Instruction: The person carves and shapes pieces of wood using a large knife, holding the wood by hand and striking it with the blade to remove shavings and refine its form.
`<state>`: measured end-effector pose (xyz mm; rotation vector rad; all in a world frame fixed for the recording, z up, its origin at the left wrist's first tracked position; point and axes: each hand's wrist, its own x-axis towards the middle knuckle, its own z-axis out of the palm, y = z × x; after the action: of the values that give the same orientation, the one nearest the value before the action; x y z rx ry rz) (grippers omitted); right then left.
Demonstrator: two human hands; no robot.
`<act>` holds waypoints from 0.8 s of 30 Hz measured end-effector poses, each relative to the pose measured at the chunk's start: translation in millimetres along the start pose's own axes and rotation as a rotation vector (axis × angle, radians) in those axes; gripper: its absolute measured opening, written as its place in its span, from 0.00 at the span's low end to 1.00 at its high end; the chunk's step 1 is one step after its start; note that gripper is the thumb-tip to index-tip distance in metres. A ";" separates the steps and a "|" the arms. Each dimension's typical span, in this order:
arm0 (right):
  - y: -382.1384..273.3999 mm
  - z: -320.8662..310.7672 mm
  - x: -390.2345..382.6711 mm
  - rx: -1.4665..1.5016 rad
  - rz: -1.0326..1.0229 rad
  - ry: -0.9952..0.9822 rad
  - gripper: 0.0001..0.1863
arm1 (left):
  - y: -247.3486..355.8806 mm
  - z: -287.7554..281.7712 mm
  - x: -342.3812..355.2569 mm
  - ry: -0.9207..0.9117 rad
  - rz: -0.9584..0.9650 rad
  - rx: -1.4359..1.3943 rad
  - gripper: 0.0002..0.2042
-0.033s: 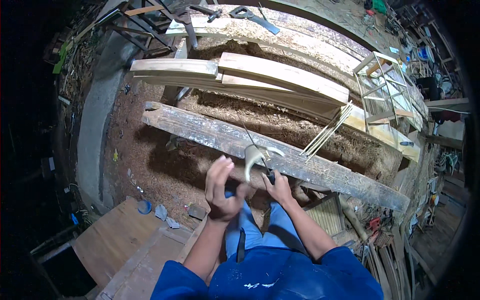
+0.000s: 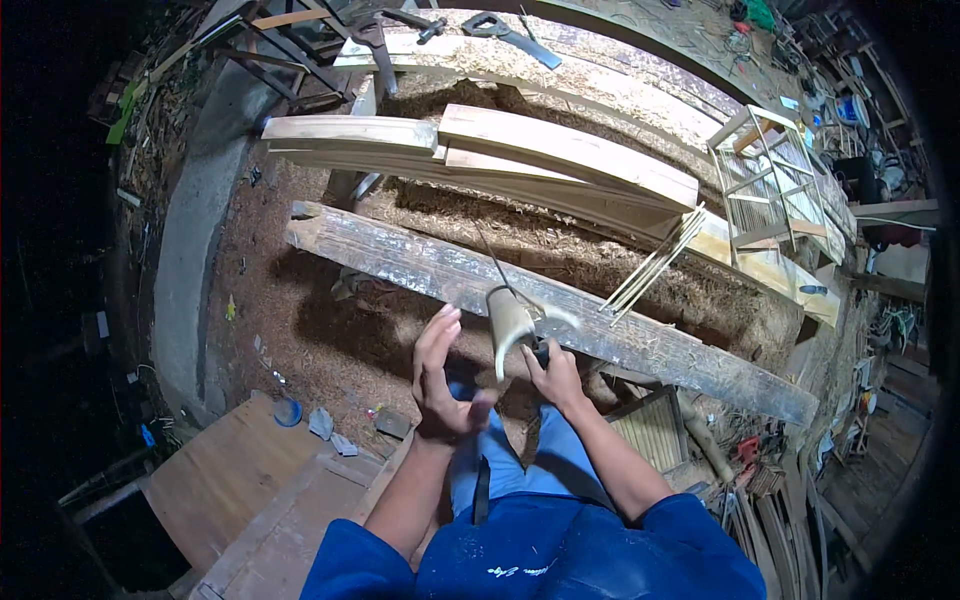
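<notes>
My right hand (image 2: 560,380) is closed around the black handle (image 2: 543,351) of a tool. From it a thin dark blade or rod (image 2: 493,255) points away over the plank. A pale, wood-like piece (image 2: 509,320) with curved prongs sits around or against this tool; its edges are smeared by motion, and I cannot tell how the two join. To its left, my left hand (image 2: 440,385) is raised with fingers stretched and apart, touching nothing. Its thumb is blurred. Both hands are just on the near side of a long weathered plank (image 2: 400,258).
Thin sticks (image 2: 655,262) lean on the plank. Beyond are stacked light boards (image 2: 570,150) and a sawdust-covered bench with a handsaw (image 2: 515,38) and a hammer (image 2: 431,31). A slatted wooden frame (image 2: 770,185) stands at right; a plywood sheet (image 2: 230,470) lies at lower left.
The pale piece has turned slightly, and its prongs have shifted. My left thumb and fingers have moved a little. The right hand keeps its hold in nearly the same place.
</notes>
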<state>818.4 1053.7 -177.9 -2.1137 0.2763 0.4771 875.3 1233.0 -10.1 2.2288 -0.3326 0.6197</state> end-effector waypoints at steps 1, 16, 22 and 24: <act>-12.6 -4.3 -2.3 0.117 -0.089 0.067 0.20 | 3.7 1.1 1.2 0.048 -0.027 -0.087 0.32; 14.7 37.8 18.1 -0.187 0.031 -0.029 0.29 | -53.9 28.3 -18.0 -0.044 -0.211 0.031 0.23; -10.3 25.9 9.3 -0.155 -0.022 -0.004 0.26 | -24.1 -8.4 2.7 0.002 -0.119 0.139 0.15; -22.7 23.1 7.1 -0.104 -0.061 0.034 0.26 | -4.8 -19.5 1.4 0.118 0.038 0.138 0.14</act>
<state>827.9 1085.4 -175.6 -2.2263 0.2098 0.4285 872.1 1250.8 -1.2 2.3094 -0.2795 0.8127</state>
